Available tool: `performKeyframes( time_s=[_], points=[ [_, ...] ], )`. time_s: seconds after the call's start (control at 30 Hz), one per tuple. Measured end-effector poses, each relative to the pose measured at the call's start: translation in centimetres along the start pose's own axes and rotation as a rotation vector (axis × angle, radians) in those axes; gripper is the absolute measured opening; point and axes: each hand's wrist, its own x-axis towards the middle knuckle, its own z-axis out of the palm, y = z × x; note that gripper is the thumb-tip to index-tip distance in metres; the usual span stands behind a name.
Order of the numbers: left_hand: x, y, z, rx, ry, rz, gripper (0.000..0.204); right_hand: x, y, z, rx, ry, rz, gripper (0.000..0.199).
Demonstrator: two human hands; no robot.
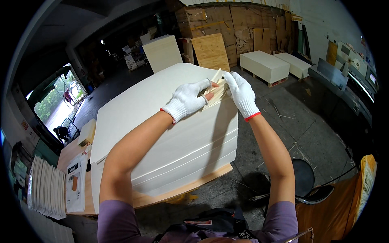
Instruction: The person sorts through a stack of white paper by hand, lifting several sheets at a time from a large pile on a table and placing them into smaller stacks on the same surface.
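Observation:
A tall stack of large white sheets (137, 101), paper or board, stands in front of me. At its far right corner several sheet edges (218, 94) are lifted and fanned apart, looking cream-coloured. My left hand (189, 98), in a white knit glove with a red cuff and bare thumb and fingertip, is closed on these edges from the left. Across the corner, my right hand (243, 92), gloved the same way, has its fingers bent together over the sheets' ends. Its thumb is mostly hidden.
The stack rests on a wooden board (182, 189). Bundled white sheets (46, 188) and a printed packet (75, 182) lie at the left. A black stool (303, 177) stands at the right. Farther off are pallet stacks (265, 67), a plywood panel (210, 50) and a machine (348, 77).

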Motion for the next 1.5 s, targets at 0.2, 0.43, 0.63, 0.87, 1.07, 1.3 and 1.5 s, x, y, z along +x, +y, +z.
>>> performKeyframes(
  time_s=[0.2, 0.43, 0.63, 0.87, 1.07, 1.3, 1.5],
  points=[
    [0.6, -1.0, 0.4, 0.116, 0.078, 0.112, 0.032, 0.1, 0.2, 0.1, -0.012, 0.01, -0.05, 0.054],
    [-0.2, 1.1, -0.4, 0.008, -0.049, -0.034, 0.031, 0.1, 0.7, 0.2, 0.021, 0.008, -0.013, 0.052],
    [-0.3, 1.5, -0.3, -0.014, -0.072, -0.025, 0.04, 0.2, 0.5, -0.4, -0.077, 0.028, -0.093, 0.054],
    [-1.2, 0.9, 0.3, 0.269, 0.065, 0.078, 0.043, -0.8, -0.1, -4.1, -0.558, -0.184, -0.069, 0.058],
    [0.5, 1.3, 0.1, 0.402, -0.074, -0.113, 0.043, -0.2, 0.3, -4.3, -0.652, -0.296, -0.212, 0.062],
    [3.9, -1.3, 0.8, 0.404, -0.052, -0.177, 0.045, 0.4, -0.6, -4.1, -0.667, -0.299, -0.362, 0.058],
    [2.1, -0.2, 0.1, 0.213, -0.09, -0.085, 0.042, 1.8, 1.3, -2.8, -0.357, -0.154, -0.434, 0.052]
  ],
)
